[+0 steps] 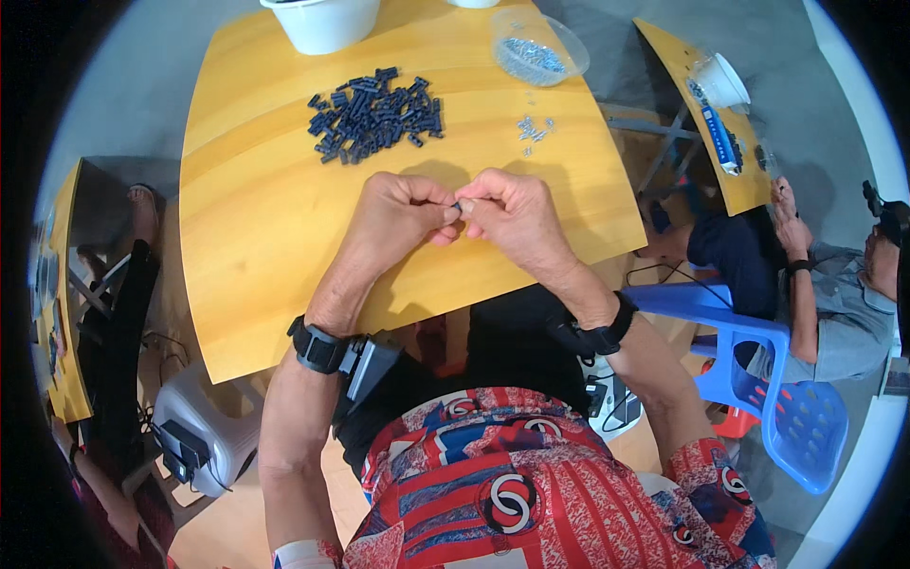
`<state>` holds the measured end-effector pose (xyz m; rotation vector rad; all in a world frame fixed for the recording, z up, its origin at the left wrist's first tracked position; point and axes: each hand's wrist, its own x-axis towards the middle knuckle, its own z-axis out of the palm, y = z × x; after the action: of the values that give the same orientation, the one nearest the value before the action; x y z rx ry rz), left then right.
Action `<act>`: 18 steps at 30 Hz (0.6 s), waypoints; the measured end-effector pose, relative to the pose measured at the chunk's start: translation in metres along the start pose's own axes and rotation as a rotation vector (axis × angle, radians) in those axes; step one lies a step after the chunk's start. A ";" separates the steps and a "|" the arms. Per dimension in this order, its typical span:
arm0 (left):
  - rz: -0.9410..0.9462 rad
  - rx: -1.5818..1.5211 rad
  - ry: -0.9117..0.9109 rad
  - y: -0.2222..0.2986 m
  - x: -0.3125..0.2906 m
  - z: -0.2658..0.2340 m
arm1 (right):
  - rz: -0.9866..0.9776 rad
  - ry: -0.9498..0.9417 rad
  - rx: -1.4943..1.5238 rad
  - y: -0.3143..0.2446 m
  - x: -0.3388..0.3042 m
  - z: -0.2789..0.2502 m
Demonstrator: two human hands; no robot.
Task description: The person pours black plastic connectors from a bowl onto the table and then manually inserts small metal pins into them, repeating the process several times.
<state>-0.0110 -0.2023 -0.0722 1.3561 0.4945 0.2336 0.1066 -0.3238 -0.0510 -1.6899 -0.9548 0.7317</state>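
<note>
Both my hands meet over the near middle of the wooden table, fingertips almost touching. My left hand (403, 216) pinches a small dark piece (458, 208), most of it hidden by the fingers. The thumb and forefinger of my right hand (512, 211) close on the same piece from the other side. Beyond my hands lies a pile of small black plastic parts (374, 116). To its right is a little scatter of small silver metal pieces (535, 131), which look like screws.
A clear round tub (539, 59) of silver metal pieces stands at the far right of the table (256, 228), a white bucket (327, 27) at its far edge. A blue plastic chair (758, 365) and a seated person (844, 294) are to the right. A grey stool (213, 427) stands lower left.
</note>
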 end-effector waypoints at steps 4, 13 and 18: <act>-0.011 -0.055 0.000 0.003 -0.003 0.000 | -0.026 0.044 0.026 0.006 -0.006 -0.002; 0.108 -0.333 0.260 0.011 -0.003 -0.013 | -0.142 0.227 -0.127 0.006 0.021 -0.072; 0.274 -0.432 0.510 0.006 0.002 -0.025 | -0.347 0.080 -0.488 -0.012 0.041 -0.043</act>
<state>-0.0199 -0.1785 -0.0697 0.9273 0.6355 0.8762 0.1593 -0.3069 -0.0281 -1.8751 -1.4042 0.2038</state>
